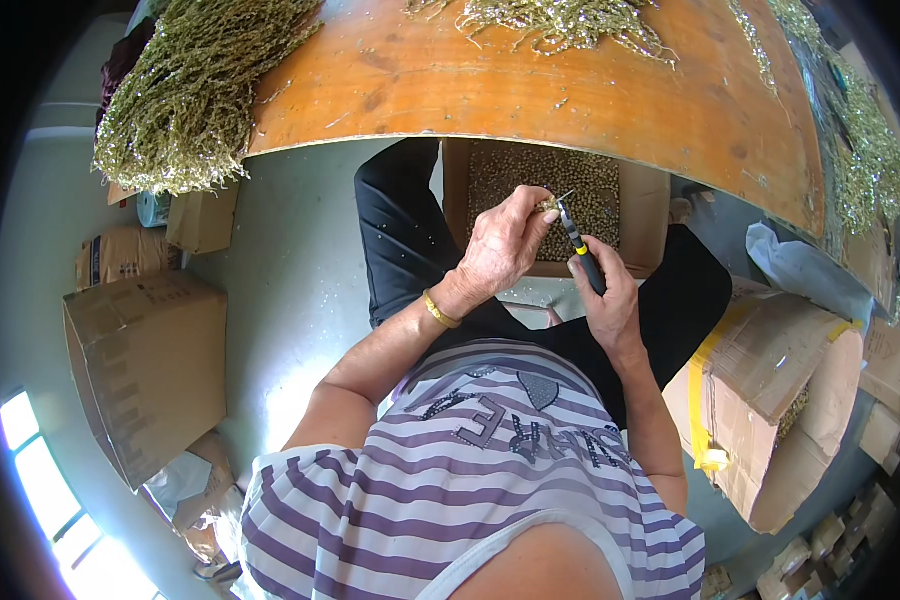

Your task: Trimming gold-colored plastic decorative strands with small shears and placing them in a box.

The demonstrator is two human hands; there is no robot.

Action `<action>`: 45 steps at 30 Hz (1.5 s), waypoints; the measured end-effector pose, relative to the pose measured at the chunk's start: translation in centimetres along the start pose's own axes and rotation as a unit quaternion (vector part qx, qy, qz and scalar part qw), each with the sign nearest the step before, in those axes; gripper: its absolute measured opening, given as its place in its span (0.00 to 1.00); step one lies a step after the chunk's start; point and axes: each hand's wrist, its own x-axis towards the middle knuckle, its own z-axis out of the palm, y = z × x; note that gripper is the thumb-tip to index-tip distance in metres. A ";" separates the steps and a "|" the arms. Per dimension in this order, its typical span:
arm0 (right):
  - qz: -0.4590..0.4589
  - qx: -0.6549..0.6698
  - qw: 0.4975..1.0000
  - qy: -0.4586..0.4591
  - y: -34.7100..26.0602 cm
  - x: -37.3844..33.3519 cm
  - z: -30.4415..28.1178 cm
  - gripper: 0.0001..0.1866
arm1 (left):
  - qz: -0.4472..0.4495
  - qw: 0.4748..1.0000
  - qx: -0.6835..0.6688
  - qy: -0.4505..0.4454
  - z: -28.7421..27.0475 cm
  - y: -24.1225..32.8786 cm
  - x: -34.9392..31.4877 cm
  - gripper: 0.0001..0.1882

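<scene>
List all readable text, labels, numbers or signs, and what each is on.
Striped shirt: large dark lettering across the front; wording not transcribed.
Brown package at left: dark print, too small to read.
Black-and-yellow hand tool: no text I can make out.

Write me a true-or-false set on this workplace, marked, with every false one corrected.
1. The right hand holds black-handled pliers. True.
2. The left wrist is bare. False: a gold-coloured bracelet circles it, below the left hand.
3. An open box beyond the hands holds many small gold-coloured pieces. True.
4. The tabletop is white. False: the tabletop is orange-brown.
5. Glittery gold strands are heaped at the table's left end. True.
6. The person's shirt is plain black. False: the shirt has purple-grey and white stripes.
</scene>
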 end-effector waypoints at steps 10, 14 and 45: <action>-0.041 -0.023 0.999 0.016 0.6 0.6 -0.7 0.14 | -0.370 0.466 -0.751 -0.287 -1.3 -1.6 1.9 0.15; -0.093 -0.046 0.994 0.026 0.7 0.8 -1.0 0.14 | -0.318 0.443 -0.767 -0.338 -1.0 -2.0 1.7 0.14; 0.044 0.049 0.998 0.004 -1.3 0.0 -0.4 0.14 | 0.058 0.905 -0.399 -0.135 -1.1 -3.4 2.8 0.04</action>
